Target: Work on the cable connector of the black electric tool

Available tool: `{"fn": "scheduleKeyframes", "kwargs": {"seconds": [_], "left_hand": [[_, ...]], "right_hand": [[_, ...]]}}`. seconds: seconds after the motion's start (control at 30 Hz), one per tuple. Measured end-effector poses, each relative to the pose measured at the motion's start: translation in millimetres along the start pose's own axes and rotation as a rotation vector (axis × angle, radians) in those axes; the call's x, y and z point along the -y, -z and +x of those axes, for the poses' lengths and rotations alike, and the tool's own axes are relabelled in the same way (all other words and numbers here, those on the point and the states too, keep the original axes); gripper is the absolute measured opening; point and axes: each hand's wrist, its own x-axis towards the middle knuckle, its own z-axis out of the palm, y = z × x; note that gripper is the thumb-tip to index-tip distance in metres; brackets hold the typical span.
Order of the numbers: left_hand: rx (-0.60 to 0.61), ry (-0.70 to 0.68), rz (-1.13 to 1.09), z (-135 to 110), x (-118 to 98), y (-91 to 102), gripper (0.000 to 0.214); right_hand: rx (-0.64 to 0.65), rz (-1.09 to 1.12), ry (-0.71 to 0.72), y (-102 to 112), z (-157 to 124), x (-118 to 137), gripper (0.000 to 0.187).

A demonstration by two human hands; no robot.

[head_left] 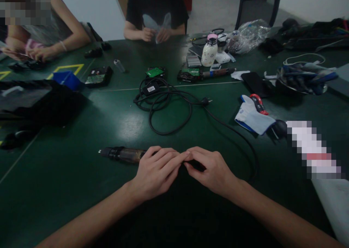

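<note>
My left hand (157, 170) rests on the green table (81, 182), fingers together and laid over the near end of a dark electric screwdriver (122, 154) that lies on its side pointing left. My right hand (211, 170) meets it fingertip to fingertip, fingers curled over a small dark thing I cannot make out. The screwdriver's black cable (240, 137) curves off to the right of my right hand.
A coiled black power cord with adapter (163, 102) lies ahead. Circuit boards (155, 72), a second screwdriver (218, 73), a white bottle (209, 52), a white glove (253, 117) and a black bag (35, 101) surround it. Two other people sit at the far edge.
</note>
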Motion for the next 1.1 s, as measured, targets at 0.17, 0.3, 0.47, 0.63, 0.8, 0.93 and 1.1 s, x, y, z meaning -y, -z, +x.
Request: {"fn": "scheduleKeyframes", "kwargs": {"seconds": [0.17,0.3,0.47,0.63,0.8,0.93,1.1], "left_hand": [[-0.006,0.019,0.018,-0.8,0.3,-1.0,0.052],[-0.004,-0.008,-0.007,-1.4,1.3,-0.6,0.052],[-0.034,0.011,0.018,-1.1,1.3,-2.2,0.049],[-0.009,0.003,-0.016,0.3,-0.4,0.1,0.053],[-0.029,0.016,0.010,-0.4,0.1,-1.1,0.049],[-0.009,0.015,0.005,0.0,-0.2,-0.7,0.054],[-0.016,0.003,0.019,-0.2,0.6,-1.5,0.054]], "right_hand": [[0.000,-0.002,0.004,0.6,0.8,0.7,0.012],[0.003,-0.027,0.009,1.6,1.2,1.3,0.011],[0.000,-0.023,0.021,1.5,1.1,0.6,0.012],[0.005,-0.005,0.020,1.5,1.5,0.9,0.012],[-0.005,-0.015,0.018,1.2,1.1,1.1,0.011],[0.001,-0.008,0.011,1.3,1.0,1.2,0.012],[0.005,-0.016,0.016,1.3,1.2,0.9,0.013]]}}
